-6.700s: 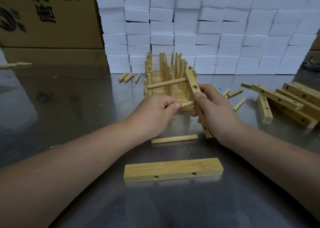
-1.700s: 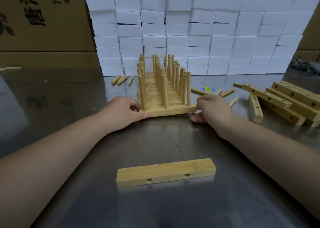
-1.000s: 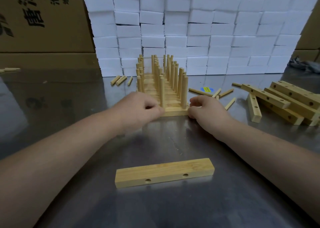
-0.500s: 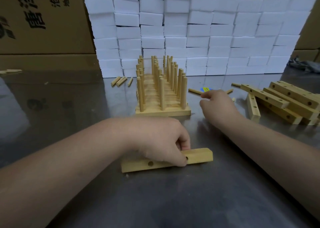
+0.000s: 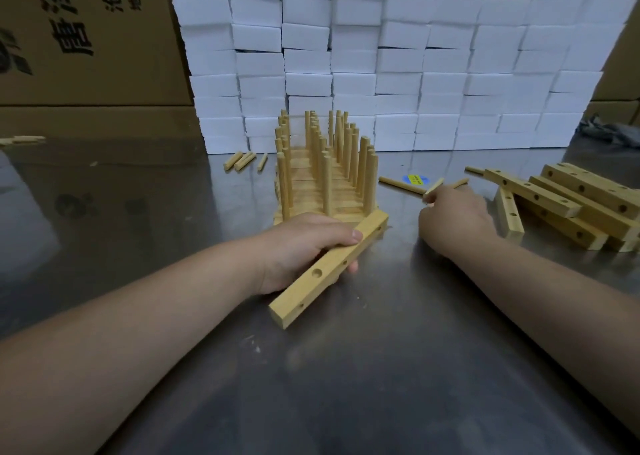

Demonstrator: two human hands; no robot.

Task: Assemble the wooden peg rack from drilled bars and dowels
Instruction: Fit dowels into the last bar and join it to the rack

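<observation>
The drilled bar (image 5: pixel 304 286) that lay flat near the bench's (image 5: pixel 381 378) front edge half a second ago is now lifted and slanted in the left hand (image 5: pixel 301 246), thumb over its top. The right hand (image 5: pixel 453 220) has closed on a loose dowel (image 5: pixel 433 187) beside the finished pegged bars (image 5: pixel 325 181). A new piece is probably starting. The bench is reflective steel; white foam blocks (image 5: pixel 415 56) and cardboard boxes (image 5: pixel 86 39) stand behind it.

Curled left hand (image 5: pixel 304 246), curled right hand (image 5: pixel 453 222)
</observation>
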